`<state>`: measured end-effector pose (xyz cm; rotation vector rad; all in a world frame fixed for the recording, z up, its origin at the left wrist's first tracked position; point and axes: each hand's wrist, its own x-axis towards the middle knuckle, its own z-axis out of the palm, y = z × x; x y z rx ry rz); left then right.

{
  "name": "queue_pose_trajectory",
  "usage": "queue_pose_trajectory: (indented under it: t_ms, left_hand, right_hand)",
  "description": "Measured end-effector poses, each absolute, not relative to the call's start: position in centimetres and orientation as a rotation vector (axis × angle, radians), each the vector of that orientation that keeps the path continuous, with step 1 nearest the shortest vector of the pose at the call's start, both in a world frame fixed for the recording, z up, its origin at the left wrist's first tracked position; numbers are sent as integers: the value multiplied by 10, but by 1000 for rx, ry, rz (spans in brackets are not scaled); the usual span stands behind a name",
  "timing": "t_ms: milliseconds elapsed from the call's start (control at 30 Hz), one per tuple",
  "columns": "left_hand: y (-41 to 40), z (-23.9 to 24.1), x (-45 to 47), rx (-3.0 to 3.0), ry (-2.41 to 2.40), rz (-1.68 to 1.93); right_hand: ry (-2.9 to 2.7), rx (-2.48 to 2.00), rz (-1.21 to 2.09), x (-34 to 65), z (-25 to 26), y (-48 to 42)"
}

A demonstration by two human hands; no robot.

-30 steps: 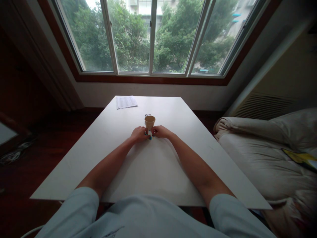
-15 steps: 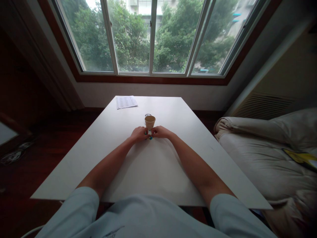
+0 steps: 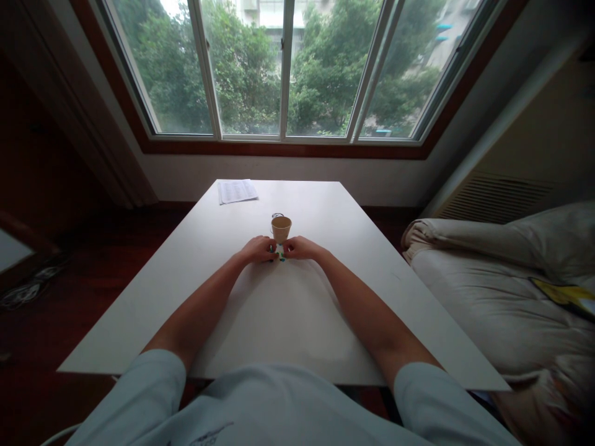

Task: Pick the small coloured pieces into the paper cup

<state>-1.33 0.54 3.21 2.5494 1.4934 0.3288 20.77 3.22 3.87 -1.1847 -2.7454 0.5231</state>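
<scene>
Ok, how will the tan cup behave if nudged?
The tan cup is probably light, since it looks papery. It may tip easily, being wider at the top than below. It could slide, as the white table looks smooth.

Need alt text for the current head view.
Two bare hands, left and right, meet over small colored pieces on a white table, just in front of an upright tan cup. Papers lie at the far left corner; beyond is a window onto trees.

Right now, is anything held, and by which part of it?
It cannot be told: left hand and right hand are beside small pieces, too tiny to resolve.
</scene>
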Motion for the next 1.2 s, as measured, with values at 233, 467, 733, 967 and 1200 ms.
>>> queue_pose_trajectory:
  t_ms: [233,467,733,967,1200]
  left_hand:
    - [11,29,-23,2564,1554,428]
    - [10,31,-26,2561,1599,367]
    - [9,31,-25,2563,1598,377]
    - [5,34,-21,2541,1627,386]
    - [8,33,-25,2506,1688,401]
  right_hand:
    - [-2747,-1217,422,204,36,30]
    - [-2675,-1334,370,204,35,32]
    - [-2704,-1269,441,206,37,28]
    - [-2679,-1308,351,204,33,30]
    - [-2680,-1279,338,204,30,31]
